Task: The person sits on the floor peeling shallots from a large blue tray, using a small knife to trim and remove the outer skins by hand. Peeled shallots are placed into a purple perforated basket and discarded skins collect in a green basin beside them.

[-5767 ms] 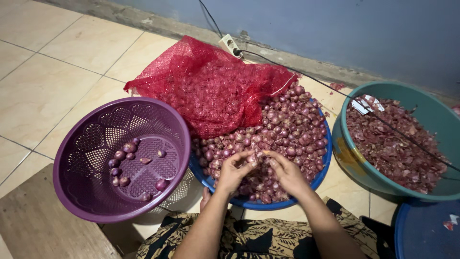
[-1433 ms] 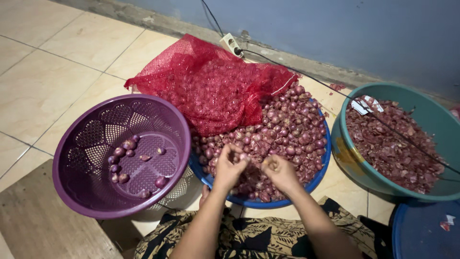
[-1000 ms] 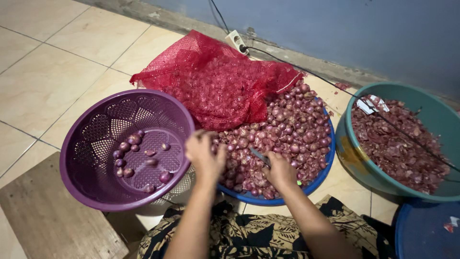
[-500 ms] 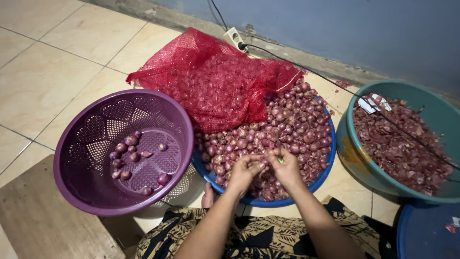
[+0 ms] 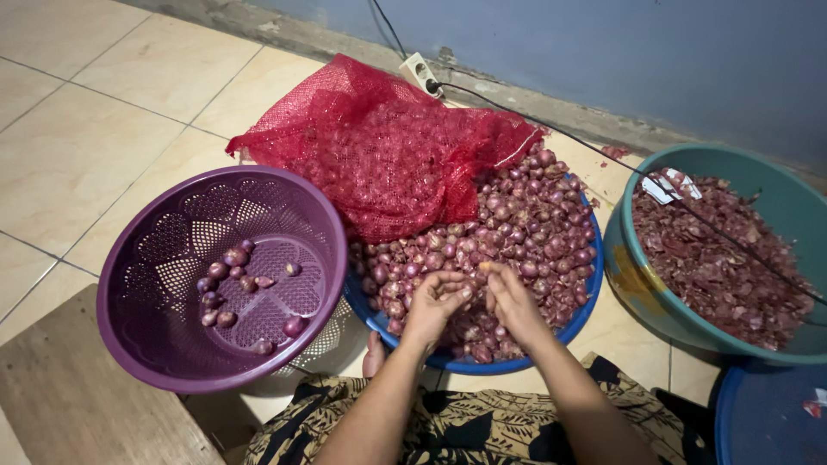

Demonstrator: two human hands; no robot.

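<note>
Shallots (image 5: 517,232) fill the blue bowl (image 5: 586,301) under our hands. Our left hand (image 5: 435,301) has come back from the purple basket (image 5: 215,275). It meets our right hand (image 5: 512,301), both curled round one small shallot.

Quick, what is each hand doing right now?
Left hand: fingers curled over the shallots in the blue basin; what it grips cannot be told.
Right hand: the same.
</note>
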